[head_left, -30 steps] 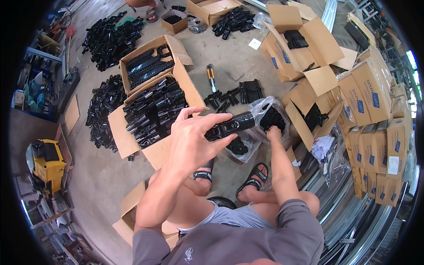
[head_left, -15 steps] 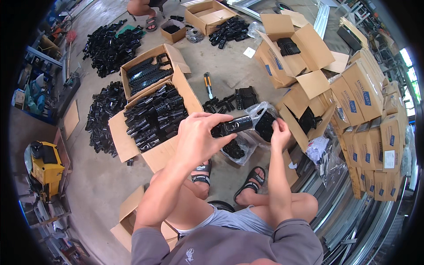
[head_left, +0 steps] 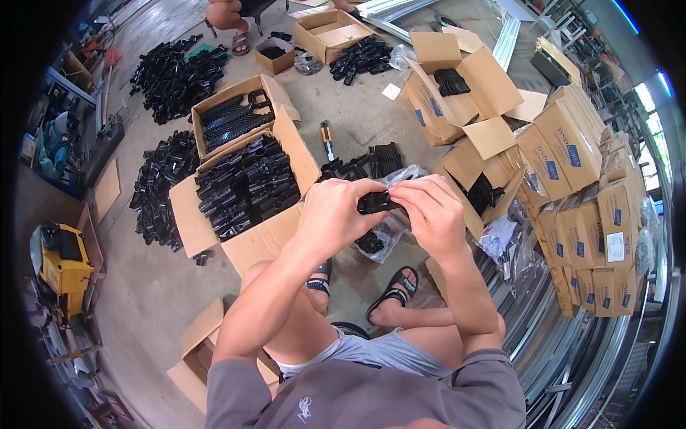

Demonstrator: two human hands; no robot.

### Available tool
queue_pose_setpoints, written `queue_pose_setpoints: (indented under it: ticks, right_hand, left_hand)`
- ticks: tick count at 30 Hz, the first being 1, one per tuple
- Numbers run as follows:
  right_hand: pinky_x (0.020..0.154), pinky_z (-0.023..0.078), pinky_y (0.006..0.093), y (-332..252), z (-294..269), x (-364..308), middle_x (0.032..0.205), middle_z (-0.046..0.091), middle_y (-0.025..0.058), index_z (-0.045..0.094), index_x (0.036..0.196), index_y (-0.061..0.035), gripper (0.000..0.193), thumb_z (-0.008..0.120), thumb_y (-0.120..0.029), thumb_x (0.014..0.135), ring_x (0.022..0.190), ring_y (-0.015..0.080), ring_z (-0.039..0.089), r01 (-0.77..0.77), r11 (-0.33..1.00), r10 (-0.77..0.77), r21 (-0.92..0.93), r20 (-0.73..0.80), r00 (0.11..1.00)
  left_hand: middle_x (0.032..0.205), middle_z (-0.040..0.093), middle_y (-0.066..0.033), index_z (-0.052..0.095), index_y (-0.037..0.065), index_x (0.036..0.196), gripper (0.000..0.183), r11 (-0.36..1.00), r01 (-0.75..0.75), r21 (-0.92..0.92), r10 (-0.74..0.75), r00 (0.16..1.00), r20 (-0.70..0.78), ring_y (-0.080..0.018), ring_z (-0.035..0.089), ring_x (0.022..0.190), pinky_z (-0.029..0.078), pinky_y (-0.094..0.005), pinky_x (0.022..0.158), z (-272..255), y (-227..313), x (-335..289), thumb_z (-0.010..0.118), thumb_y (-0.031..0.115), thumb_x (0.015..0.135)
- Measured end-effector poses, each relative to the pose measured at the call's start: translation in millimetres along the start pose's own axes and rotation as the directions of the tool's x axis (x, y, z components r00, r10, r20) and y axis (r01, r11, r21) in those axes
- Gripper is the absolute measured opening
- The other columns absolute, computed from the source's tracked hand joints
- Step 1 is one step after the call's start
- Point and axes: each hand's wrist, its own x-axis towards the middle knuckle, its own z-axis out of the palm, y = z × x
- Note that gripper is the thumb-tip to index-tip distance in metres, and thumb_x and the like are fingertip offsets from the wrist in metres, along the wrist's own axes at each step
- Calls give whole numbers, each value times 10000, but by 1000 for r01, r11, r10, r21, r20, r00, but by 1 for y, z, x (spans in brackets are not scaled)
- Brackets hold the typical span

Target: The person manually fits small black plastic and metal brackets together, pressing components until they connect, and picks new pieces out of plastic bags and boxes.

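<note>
Your left hand [head_left: 332, 211] pinches the glossy black elongated part [head_left: 374, 204] between thumb and fingers, its long axis running roughly crosswise toward your right hand [head_left: 436, 216], whose fingertips meet its right end, gripping what I cannot tell.

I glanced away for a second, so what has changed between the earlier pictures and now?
The right hand has come out of the clear plastic bag and moved left, onto the right end of the black part. Whether it brought a small piece is hidden. The left hand still holds the part. The orange-handled tool stays on the floor; the whole view shifts slightly.
</note>
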Motion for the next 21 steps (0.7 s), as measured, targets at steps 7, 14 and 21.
queue_pose_setpoints:
  ticks: [7, 14, 21]
  right_hand:
    - [768, 443, 332, -12, -6, -4, 902, 695, 14, 720, 858, -62, 103, 725, -56, 756, 852, 199, 620, 40, 998, -38, -58, 39, 999]
    - [770, 436, 340, -17, -6, -7, 881, 681, 20, 714, 859, -60, 92, 729, -52, 768, 844, 204, 610, 38, 999, -38, -25, 13, 999]
    - [756, 443, 339, -20, 0, -12, 861, 672, 26, 701, 837, -58, 96, 740, -35, 753, 838, 210, 608, -12, 1000, 11, -17, -32, 999]
  left_hand:
    - [719, 688, -140, 742, 98, 961, 339, 996, -20, -82, 13, 996, -85, -308, 679, 688, 539, -381, 667, 4, 1, -6, 819, 245, 666]
    - [851, 723, -127, 738, 59, 974, 337, 998, 39, -42, -39, 999, -4, -262, 706, 738, 542, -316, 698, -2, 9, -9, 829, 211, 687]
    - [698, 670, -163, 738, 75, 949, 335, 997, -9, -75, 3, 997, -73, -315, 669, 655, 525, -372, 635, 2, 6, -11, 821, 245, 672]
